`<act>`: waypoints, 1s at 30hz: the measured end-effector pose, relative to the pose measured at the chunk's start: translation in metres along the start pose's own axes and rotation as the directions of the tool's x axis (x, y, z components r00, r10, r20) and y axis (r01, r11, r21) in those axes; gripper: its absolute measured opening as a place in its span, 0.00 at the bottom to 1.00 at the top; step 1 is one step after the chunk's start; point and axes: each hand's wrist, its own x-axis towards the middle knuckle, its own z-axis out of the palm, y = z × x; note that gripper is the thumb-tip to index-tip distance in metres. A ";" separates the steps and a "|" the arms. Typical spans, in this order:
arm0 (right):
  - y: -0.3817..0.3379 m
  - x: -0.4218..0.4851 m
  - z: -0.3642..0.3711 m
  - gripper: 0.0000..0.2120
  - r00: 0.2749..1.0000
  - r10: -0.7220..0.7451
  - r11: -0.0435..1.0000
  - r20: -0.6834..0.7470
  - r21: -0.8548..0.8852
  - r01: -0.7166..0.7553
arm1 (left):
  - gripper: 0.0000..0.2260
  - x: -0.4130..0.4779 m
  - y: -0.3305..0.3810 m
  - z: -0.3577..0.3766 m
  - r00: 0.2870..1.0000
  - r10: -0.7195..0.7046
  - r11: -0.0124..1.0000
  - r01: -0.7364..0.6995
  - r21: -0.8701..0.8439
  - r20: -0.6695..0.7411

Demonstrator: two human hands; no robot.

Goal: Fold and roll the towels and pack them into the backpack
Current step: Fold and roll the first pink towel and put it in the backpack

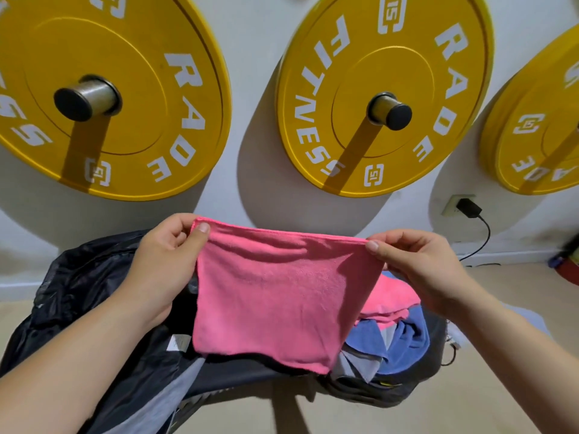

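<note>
White wall fills the background, hung with three yellow weight plates on pegs: one at the left (103, 89), one in the middle (385, 95) and a third cut off at the right edge (539, 126), with a plugged-in black charger (468, 208) low on the wall beneath it. Below them, a dark backpack (87, 277) lies slumped on the left end of a dark bench (266, 377), under and a little outside the left forearm. The left hand (169, 255) pinches the top-left corner of a pink towel (275, 292) between its thumb and curled fingers. The towel hangs flat in the air facing the person. Its top edge is drawn almost taut from left to right between the two hands, so its long axis looks to run crosswise, and its lower edge dangles just above the bench. The right hand (416, 264) pinches the top-right corner in the same way, thumb in front and fingers behind. Below that hand, on the right end of the bench, lies a loose heap of towels (404, 336), pink on top of blue and grey. The coming fold probably turns on bringing one held corner across to the other, and of the two hands the left is the nearer to the backpack for packing later.
</note>
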 end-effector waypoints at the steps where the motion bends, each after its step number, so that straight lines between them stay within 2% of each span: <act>1: -0.004 -0.002 -0.001 0.05 0.999 -0.030 0.997 -0.012 -0.073 0.029 | 0.06 -0.001 0.001 -0.001 1.000 -0.001 1.000 0.001 -0.003 0.012; 2: -0.005 -0.003 -0.002 0.02 0.997 -0.076 0.978 -0.024 -0.199 0.070 | 0.06 -0.002 0.001 -0.002 1.000 -0.004 1.000 0.004 -0.002 0.025; 4: -0.005 -0.007 -0.004 0.05 0.987 -0.159 0.886 -0.039 -0.447 0.125 | 0.06 -0.004 0.001 -0.004 0.999 -0.005 1.000 0.004 0.020 0.045; 7: -0.006 -0.008 -0.007 0.11 0.974 -0.225 0.768 -0.027 -0.620 0.160 | 0.05 -0.008 0.004 -0.002 0.998 0.007 0.998 -0.011 0.066 0.059; 9: -0.006 -0.008 -0.009 0.05 0.967 -0.255 0.680 -0.024 -0.716 0.162 | 0.05 -0.012 0.007 0.001 0.997 0.019 0.995 -0.025 0.092 0.072; 10: -0.006 -0.008 -0.008 0.03 0.966 -0.254 0.685 -0.041 -0.713 0.150 | 0.05 -0.014 0.007 0.003 0.997 0.022 0.994 -0.030 0.102 0.078; 11: -0.005 -0.010 -0.006 0.04 0.973 -0.219 0.757 -0.077 -0.643 0.119 | 0.05 -0.016 0.008 0.005 0.996 0.027 0.993 -0.037 0.113 0.083; 13: -0.003 -0.015 0.002 0.06 0.993 -0.069 0.944 -0.099 -0.329 0.033 | 0.06 -0.017 0.006 0.006 0.995 0.045 0.988 -0.058 0.144 0.092; 14: -0.002 -0.017 0.007 0.06 0.996 -0.008 0.982 -0.085 -0.191 -0.009 | 0.06 -0.017 0.005 0.006 0.995 0.048 0.985 -0.062 0.158 0.091; 15: 0.000 -0.018 0.010 0.06 0.997 0.022 0.987 -0.076 -0.154 -0.034 | 0.06 -0.017 0.004 0.005 0.995 0.047 0.984 -0.060 0.167 0.084; 16: 0.003 -0.018 0.013 0.06 0.997 0.043 0.986 -0.067 -0.161 -0.053 | 0.06 -0.017 0.003 0.003 0.996 0.038 0.984 -0.051 0.172 0.078; 19: 0.015 -0.016 0.019 0.06 0.993 0.057 0.938 -0.104 -0.334 -0.089 | 0.07 -0.015 -0.004 0.000 0.997 0.012 0.974 -0.028 0.225 0.072; 24: 0.074 -0.003 0.031 0.05 0.979 0.141 0.845 -0.144 -0.499 -0.195 | 0.07 -0.011 -0.032 0.011 0.993 -0.007 0.934 -0.035 0.354 0.117; 30: 0.118 0.048 0.035 0.05 0.987 0.155 0.606 -0.033 -0.787 -0.121 | 0.06 0.008 -0.065 0.032 0.998 -0.006 0.912 -0.022 0.409 0.067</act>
